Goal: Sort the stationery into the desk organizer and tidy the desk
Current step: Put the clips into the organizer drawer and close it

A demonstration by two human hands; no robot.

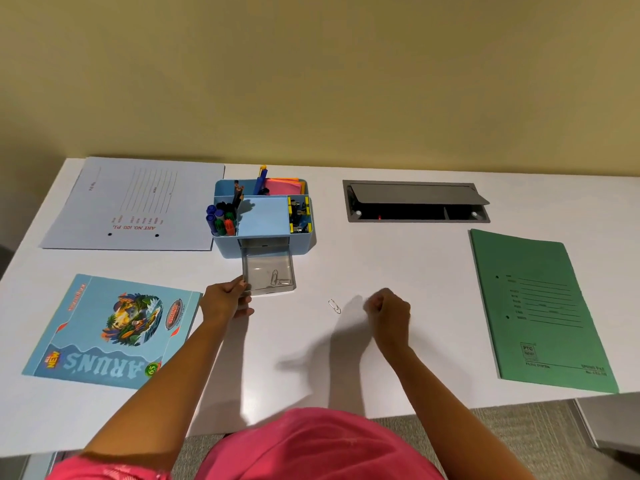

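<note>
Silver paper clip (334, 306) (near drawer (256, 268)), long axis front-to-back

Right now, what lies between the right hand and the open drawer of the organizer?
One loose paper clip on the bare white desk, between the right hand and the drawer; the head view shows it.

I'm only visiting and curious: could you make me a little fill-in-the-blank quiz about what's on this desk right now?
1. The person's left hand grips the clear plastic ____ pulled out of the light blue plastic desk organizer.
2. A single silver wire ____ lies loose on the white desk.
3. The flat card folder by the desk's right edge is coloured ____.

Missing words: drawer; paper clip; green.
</note>
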